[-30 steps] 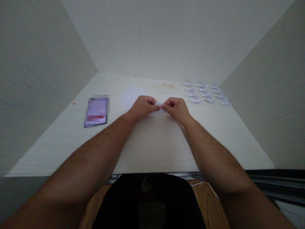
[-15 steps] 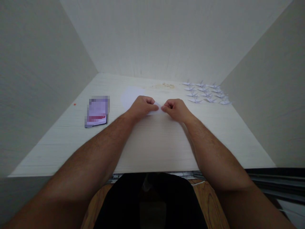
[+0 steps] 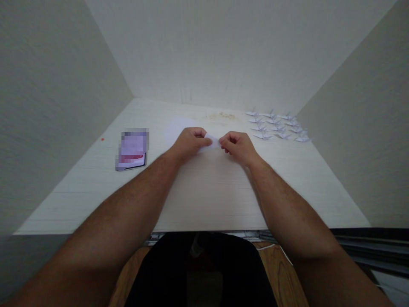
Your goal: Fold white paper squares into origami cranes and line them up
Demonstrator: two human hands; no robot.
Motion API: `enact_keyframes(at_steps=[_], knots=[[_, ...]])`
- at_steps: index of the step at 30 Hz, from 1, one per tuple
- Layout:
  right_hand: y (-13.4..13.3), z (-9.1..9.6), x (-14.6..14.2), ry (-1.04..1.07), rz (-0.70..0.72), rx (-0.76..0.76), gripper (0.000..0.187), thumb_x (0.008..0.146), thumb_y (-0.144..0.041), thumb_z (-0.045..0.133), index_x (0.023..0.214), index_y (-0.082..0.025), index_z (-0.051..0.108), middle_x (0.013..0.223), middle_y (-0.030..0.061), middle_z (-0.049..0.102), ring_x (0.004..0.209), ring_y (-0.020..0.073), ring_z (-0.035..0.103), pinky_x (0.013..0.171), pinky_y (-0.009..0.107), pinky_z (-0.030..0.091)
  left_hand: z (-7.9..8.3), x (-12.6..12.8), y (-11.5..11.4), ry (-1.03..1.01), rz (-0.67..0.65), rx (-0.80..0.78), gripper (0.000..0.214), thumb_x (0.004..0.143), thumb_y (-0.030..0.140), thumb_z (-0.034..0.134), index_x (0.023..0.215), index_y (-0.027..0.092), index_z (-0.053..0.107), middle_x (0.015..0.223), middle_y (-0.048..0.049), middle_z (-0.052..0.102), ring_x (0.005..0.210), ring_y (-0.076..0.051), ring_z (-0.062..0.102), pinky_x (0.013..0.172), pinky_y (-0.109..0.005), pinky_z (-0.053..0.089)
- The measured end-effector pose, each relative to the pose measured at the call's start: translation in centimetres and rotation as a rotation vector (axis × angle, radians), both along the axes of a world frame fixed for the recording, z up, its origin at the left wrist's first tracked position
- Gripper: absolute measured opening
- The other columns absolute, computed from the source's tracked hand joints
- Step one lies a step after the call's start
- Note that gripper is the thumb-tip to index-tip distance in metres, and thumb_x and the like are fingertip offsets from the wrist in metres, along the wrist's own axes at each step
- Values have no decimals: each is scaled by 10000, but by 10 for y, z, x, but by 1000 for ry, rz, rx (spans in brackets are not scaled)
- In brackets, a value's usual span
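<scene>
Paper (image 3: pixel 215 141), white, small, one piece: located between our two hands, over the middle of the table (image 3: pixel 207 196); whether it rests on the surface or is held just above, we cannot tell. Left hand (image 3: pixel 191 143): thumb laid flat over the near face, fingers curled behind, pinching the paper's left part. Right hand (image 3: pixel 239 147): thumb and forefinger tips brought together at the paper's right end, pinching it there; other fingers curled in. Step in hand, as we judge it: fine shaping at that right end, the left hand serving as the clamp. Next move, in our judgement, calls for a firm left hold and a light, exact right pinch, lest the paper bend off its line; creases are too small for us to read. Also listed: cranes (image 3: pixel 277 128), white, folded, in rows at the far right; one device (image 3: pixel 132 147), screen blurred, well apart at the left; one pale patch (image 3: pixel 177 128) beyond the left hand, nature uncertain; one stain (image 3: pixel 226 115), brownish, near the back wall (image 3: pixel 207 55).
</scene>
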State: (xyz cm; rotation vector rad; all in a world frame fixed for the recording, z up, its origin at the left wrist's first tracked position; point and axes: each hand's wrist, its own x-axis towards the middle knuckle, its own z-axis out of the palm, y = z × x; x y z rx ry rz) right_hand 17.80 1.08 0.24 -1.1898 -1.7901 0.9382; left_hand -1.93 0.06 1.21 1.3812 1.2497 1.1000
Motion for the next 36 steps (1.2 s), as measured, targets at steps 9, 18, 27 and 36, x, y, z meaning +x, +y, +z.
enact_keyframes(at_steps=[9,18,27,36], knots=[[-6,0,-3,-89,29,149,204,805,-321,611,650,-188,614,581,-31,542,560,101,411,549,260,302,-2,2,0,27,-139,14,140,662,297,694,674,163,654,530,26,543,478,-86,437,465,-228,299],[-8,6,-8,-115,-53,182,223,782,-303,620,599,-188,565,529,-43,491,530,92,382,520,255,263,-1,7,-3,58,26,88,178,631,290,773,637,136,685,528,8,600,470,-77,448,467,-218,301],[-7,8,-4,-38,-70,60,218,767,-346,687,645,-171,644,547,-8,607,485,88,468,479,234,330,-1,1,1,-2,1,97,190,608,302,822,680,139,755,619,-31,695,529,-94,525,505,-219,362],[-5,5,-6,233,30,-116,294,699,-442,781,714,-158,708,560,5,648,457,80,509,441,211,390,-24,-3,14,-175,78,100,352,670,425,829,898,157,825,695,-63,727,556,-108,527,526,-248,401]])
